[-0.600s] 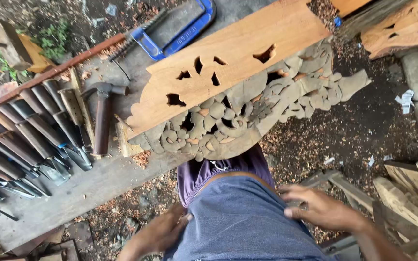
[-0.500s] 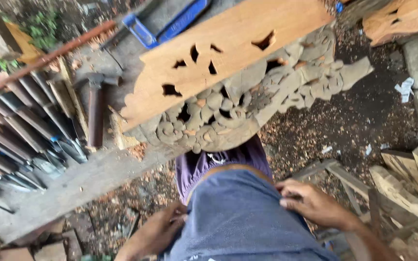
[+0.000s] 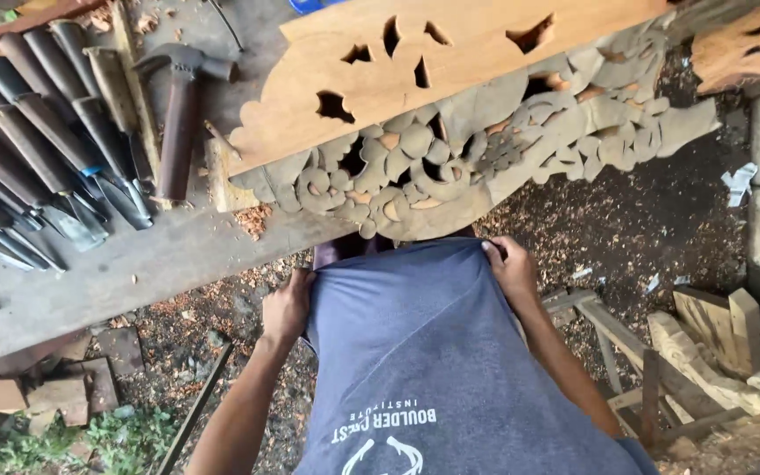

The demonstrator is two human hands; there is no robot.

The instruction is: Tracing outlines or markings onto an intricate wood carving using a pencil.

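I observe the blue-grey T-shirt [image 3: 450,352] filling the lower centre of the frame, its hem drawn taut across the middle. The left hand [image 3: 288,308], at centre left, is curled closed with the fingers pinching the shirt's left hem edge. The right hand [image 3: 512,268], just right of centre, is likewise closed, fingers gripping the right hem edge. Both forearms run down toward the bottom edge on either side of the cloth.

Directly above the hem, the carved wooden panel [image 3: 477,114] spans the upper centre to upper right, tilted, with pierced openings in its plain upper band and floral scrollwork along its lower edge. It rests on a grey workbench plank [image 3: 142,264] that runs from left of centre downward to the left edge.

On that plank, upper left, I note a row of carving chisels [image 3: 37,167] lying side by side, blades toward the lower right, and a hammer [image 3: 182,114] just beside them. Wood chips [image 3: 609,229] cover the dark ground at right. Offcuts of timber [image 3: 714,352] lie at lower right.
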